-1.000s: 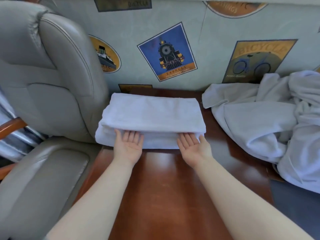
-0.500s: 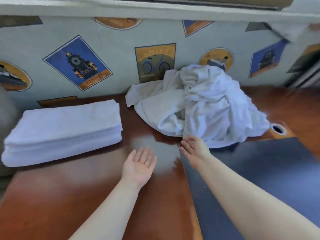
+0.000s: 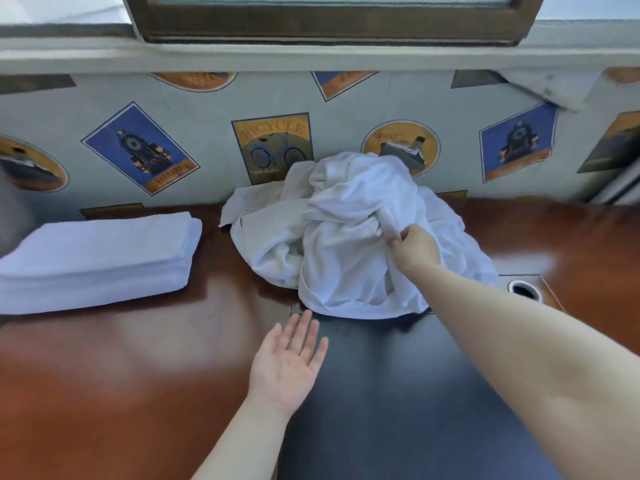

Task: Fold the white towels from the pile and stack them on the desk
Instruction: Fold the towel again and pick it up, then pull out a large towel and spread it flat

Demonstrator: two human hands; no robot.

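Towels in the rumpled pile sit at the far middle of the desk, right of the folded stack. Right hand pinches a fold on the pile's right side, while left hand hovers palm-up, fingers straight, just near of it (likely the next grab).

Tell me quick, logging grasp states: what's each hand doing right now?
Left hand: open, palm up, holding nothing.
Right hand: closed, pinching a fold of the towel pile.

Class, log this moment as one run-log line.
right hand grips crumpled white towel pile | left hand open, palm up | folded white towel stack on brown wooden desk
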